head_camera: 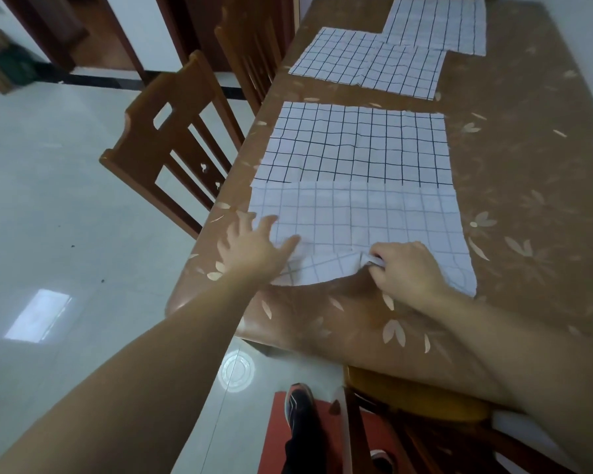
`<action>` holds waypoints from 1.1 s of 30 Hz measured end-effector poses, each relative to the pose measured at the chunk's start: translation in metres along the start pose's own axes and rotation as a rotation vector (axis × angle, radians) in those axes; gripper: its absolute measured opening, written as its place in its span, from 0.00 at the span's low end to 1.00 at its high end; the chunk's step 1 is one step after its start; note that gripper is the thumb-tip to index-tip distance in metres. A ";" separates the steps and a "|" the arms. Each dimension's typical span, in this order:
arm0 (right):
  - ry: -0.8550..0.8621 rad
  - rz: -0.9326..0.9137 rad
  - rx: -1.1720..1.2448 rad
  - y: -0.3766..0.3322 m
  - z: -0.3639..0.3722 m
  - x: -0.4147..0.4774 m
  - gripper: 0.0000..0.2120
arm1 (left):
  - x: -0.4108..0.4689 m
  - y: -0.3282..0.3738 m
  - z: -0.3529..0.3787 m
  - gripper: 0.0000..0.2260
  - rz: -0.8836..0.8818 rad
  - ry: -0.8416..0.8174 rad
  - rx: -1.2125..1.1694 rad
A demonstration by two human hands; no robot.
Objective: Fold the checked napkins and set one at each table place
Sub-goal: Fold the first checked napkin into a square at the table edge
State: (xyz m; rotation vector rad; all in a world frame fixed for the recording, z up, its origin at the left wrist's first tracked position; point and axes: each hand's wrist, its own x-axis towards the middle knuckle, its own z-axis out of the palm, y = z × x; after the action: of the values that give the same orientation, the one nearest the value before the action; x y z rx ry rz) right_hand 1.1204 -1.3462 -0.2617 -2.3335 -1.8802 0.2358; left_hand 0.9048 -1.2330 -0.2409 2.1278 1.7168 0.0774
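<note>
Item: near napkin (356, 217), a white cloth with a pale grid. It lies flat at the near end of the tabletop (514, 172), its near edge just inside the rounded rim. Left hand (254, 248): fingers (265, 223) spread, palm down on the cloth's near left corner, judged to pin that side so the cloth cannot slide. Right hand (408, 268): fingers curled, pinching a small bunched tuck about midway along the near edge. The edge is raised and creased there, and diagonal wrinkles run from it toward the left hand. Judged purpose: lifting the near edge to carry it away over the cloth for a fold. Position relative to fingers: the cloth sits under the left ones and between the right ones, and most of it stretches beyond both hands. Adjoining: bold-lined checked panel (356, 145), meeting the pale cloth's far edge. It cannot be told whether this is a separate napkin or the same cloth's other face. Further along: middle napkin (367, 63) and far napkin (435, 25), both spread flat and unfolded, overlapping at one corner. Left side: wooden chair (172, 138), pushed close to the tabletop. Task stage, judged: early, with no napkin yet folded small.
</note>
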 end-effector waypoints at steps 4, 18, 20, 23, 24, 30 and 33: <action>0.018 0.046 0.029 0.001 -0.017 0.009 0.11 | -0.010 0.033 -0.006 0.40 0.466 -0.276 0.130; 0.161 -0.136 -0.390 0.038 -0.016 -0.010 0.47 | 0.020 0.056 0.006 0.16 0.342 -0.355 -0.049; 0.161 -0.141 -0.411 0.032 -0.013 -0.009 0.50 | 0.022 0.064 0.004 0.15 0.288 -0.408 -0.078; 0.086 -0.005 -0.385 0.022 -0.018 -0.007 0.45 | 0.024 0.073 0.002 0.13 0.261 -0.452 -0.074; 0.040 0.048 -0.381 0.022 -0.021 -0.005 0.40 | 0.024 0.074 0.001 0.13 0.262 -0.456 -0.059; -0.225 0.223 -0.276 0.048 -0.057 0.009 0.09 | 0.031 0.068 -0.012 0.08 0.291 -0.441 0.270; -0.536 0.291 -0.208 0.054 -0.074 0.024 0.07 | 0.036 0.066 -0.021 0.04 0.303 -0.483 0.367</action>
State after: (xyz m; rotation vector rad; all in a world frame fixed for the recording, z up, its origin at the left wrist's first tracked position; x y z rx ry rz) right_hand 1.1917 -1.3349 -0.2014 -2.9090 -1.8203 0.8048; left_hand 0.9686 -1.2037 -0.2065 2.3909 1.1878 -0.6586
